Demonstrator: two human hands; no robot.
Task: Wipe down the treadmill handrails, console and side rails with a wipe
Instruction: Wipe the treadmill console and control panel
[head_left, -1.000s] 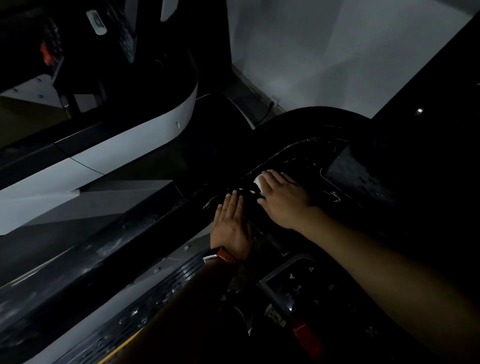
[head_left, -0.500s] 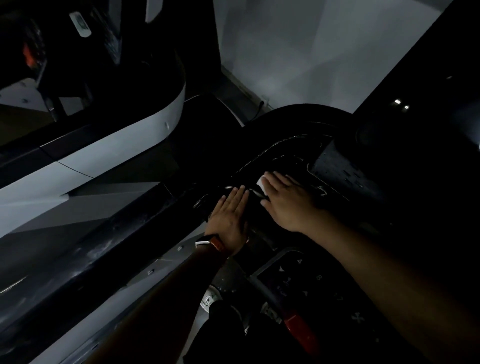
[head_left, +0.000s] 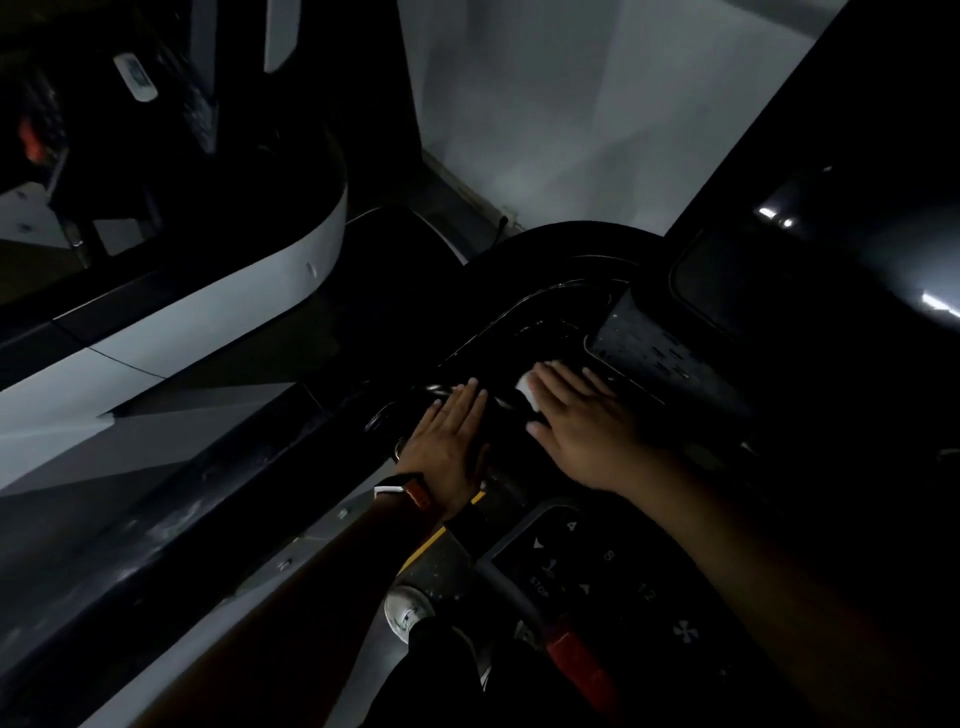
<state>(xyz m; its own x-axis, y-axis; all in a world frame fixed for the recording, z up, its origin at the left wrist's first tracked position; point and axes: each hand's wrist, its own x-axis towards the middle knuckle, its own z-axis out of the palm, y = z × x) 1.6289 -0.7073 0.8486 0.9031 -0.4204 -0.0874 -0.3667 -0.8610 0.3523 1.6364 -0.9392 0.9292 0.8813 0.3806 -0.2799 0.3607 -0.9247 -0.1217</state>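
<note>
The scene is very dark. My right hand (head_left: 582, 421) lies flat, fingers straight, on the black treadmill console (head_left: 550, 322), pressing a white wipe (head_left: 527, 391) whose edge peeks out at the fingertips. My left hand (head_left: 452, 441), with a watch on an orange strap at the wrist, rests flat with straight fingers on the console's left edge, just left of the wipe. A keypad panel (head_left: 582, 566) with a STOP key sits below my hands. The dark screen (head_left: 810, 291) rises at the right.
A neighbouring white and black treadmill (head_left: 218, 306) stands to the left across a narrow gap. A side rail with a yellow stripe (head_left: 436, 540) runs under my left forearm. A red safety clip (head_left: 576, 660) and a round handrail end (head_left: 405, 613) sit near the bottom. Pale wall behind.
Both hands stay flat on the console; the right hand with the wipe has slid slightly away from the left hand, and the view has drifted a little.
</note>
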